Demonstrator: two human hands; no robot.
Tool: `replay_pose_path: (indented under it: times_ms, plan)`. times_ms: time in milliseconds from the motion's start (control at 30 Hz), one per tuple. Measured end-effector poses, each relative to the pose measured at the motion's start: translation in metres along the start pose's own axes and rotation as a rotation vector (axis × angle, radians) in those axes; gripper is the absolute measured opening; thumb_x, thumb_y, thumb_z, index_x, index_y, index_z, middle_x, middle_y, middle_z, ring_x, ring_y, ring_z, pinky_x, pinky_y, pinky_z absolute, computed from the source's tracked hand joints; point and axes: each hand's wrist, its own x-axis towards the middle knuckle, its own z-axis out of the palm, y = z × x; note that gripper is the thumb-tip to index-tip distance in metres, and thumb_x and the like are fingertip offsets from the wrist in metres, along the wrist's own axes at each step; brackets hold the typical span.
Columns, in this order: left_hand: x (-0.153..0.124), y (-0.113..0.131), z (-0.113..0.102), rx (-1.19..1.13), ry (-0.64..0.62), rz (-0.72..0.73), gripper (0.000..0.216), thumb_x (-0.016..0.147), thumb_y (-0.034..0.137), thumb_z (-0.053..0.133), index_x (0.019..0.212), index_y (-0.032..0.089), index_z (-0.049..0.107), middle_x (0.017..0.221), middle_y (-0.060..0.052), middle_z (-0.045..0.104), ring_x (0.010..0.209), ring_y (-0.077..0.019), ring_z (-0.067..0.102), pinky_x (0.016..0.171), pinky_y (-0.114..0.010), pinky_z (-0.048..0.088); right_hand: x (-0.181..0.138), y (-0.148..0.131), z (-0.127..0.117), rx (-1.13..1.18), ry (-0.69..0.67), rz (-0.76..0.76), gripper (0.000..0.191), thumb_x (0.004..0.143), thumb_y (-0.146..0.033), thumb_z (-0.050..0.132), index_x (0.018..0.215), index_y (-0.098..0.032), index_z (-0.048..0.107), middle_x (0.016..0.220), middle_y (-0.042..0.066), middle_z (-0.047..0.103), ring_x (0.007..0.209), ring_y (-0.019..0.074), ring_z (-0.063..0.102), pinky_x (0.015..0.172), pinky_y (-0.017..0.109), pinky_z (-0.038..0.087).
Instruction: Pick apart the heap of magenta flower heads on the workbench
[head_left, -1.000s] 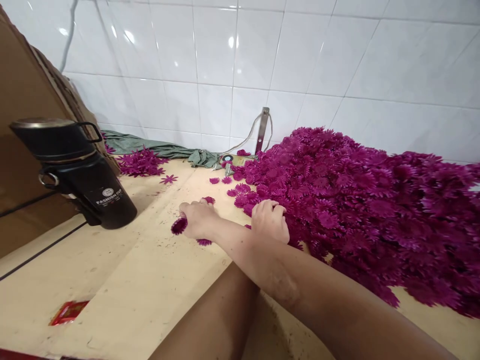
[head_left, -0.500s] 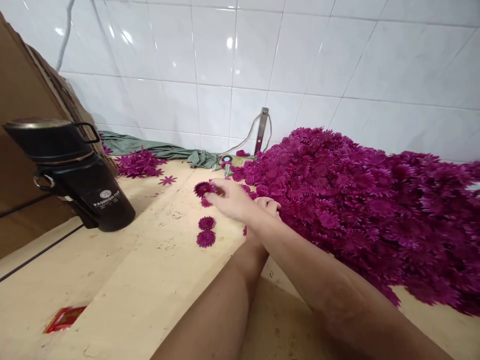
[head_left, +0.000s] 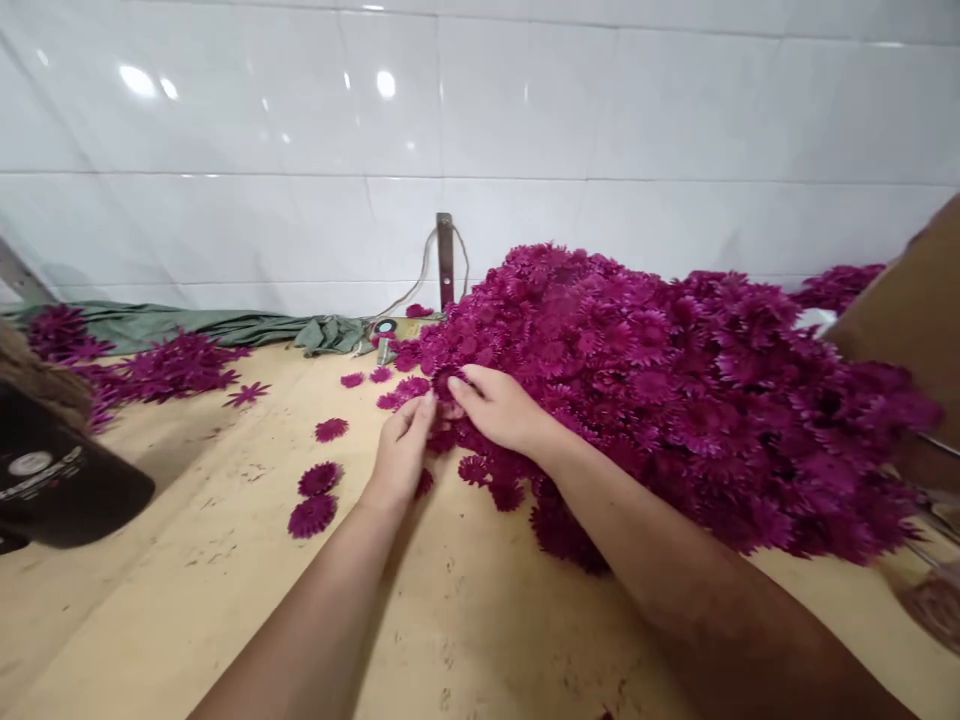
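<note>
A big heap of magenta flower heads (head_left: 660, 380) lies on the pale wooden table (head_left: 465, 620) against the tiled wall. Both my hands meet at the heap's left edge. My right hand (head_left: 501, 408) curls its fingers on a single flower head (head_left: 444, 384) at the fringe. My left hand (head_left: 403, 452) reaches from below, its fingers pressed together on the same flower. Three loose flower heads (head_left: 315, 498) lie on the table just left of my left hand.
A black flask (head_left: 52, 485) lies at the left edge. A smaller flower pile (head_left: 169, 362) and a green cloth (head_left: 187, 325) sit at the back left. A metal bracket with cord (head_left: 445, 258) stands by the wall. A brown cardboard box (head_left: 911, 320) rises on the right.
My right hand has come back from the left, where it crossed over the left arm, to the heap's edge. The left hand has joined it. The view has swung right.
</note>
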Motion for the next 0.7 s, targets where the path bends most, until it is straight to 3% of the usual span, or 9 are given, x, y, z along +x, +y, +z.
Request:
replay_pose_path:
  times_ms: [133,300,433,567,700]
  plan:
    - [-0.0034,0.0058,0.0006,-0.077,0.066,-0.079,0.049,0.057,0.065,0.062,0.062,0.016,0.059,0.059,-0.001,0.059,0.063,-0.0156,0.055,0.064,-0.029,0.043,0.0004,-0.0022,0.0057,-0.068,-0.045,-0.001,0.019,0.087,-0.026,0.034,0.071,-0.018,0.041,0.072,0.003,0.053,0.066,0.0143,0.046,0.064,0.028,0.033]
    - [-0.004,0.0056,-0.0007,0.008,0.14,-0.041,0.048,0.053,0.061,0.068,0.065,0.015,0.059,0.06,0.001,0.057,0.061,-0.0122,0.051,0.062,-0.026,0.042,-0.0011,-0.0021,0.0074,-0.046,-0.095,-0.009,0.016,0.087,-0.022,0.035,0.074,-0.018,0.043,0.075,0.004,0.055,0.069,0.0147,0.048,0.066,0.028,0.034]
    - [-0.0024,0.006,0.0001,-0.031,0.15,-0.095,0.046,0.053,0.06,0.067,0.056,0.016,0.054,0.051,0.003,0.051,0.05,-0.0098,0.044,0.053,-0.025,0.039,-0.0015,-0.0033,0.0089,0.286,-0.203,0.031,0.022,0.088,-0.016,0.034,0.066,-0.018,0.039,0.063,-0.001,0.049,0.059,0.0104,0.044,0.062,0.025,0.037]
    - [-0.0005,0.0082,-0.0017,-0.16,0.063,-0.166,0.043,0.054,0.056,0.07,0.052,0.017,0.051,0.044,0.005,0.044,0.044,-0.0073,0.038,0.048,-0.022,0.036,-0.0012,-0.0008,0.0103,0.678,-0.34,0.037,0.024,0.088,-0.011,0.032,0.067,-0.017,0.041,0.056,-0.004,0.043,0.054,0.0079,0.045,0.061,0.023,0.04]
    - [0.0011,0.0088,-0.0076,-0.173,-0.052,-0.193,0.043,0.057,0.056,0.068,0.052,0.017,0.052,0.043,0.005,0.042,0.046,-0.0079,0.041,0.048,-0.02,0.035,-0.0014,0.0023,0.0107,0.773,-0.363,0.019,0.022,0.088,-0.012,0.034,0.068,-0.016,0.042,0.055,-0.005,0.041,0.054,0.0072,0.045,0.063,0.023,0.04]
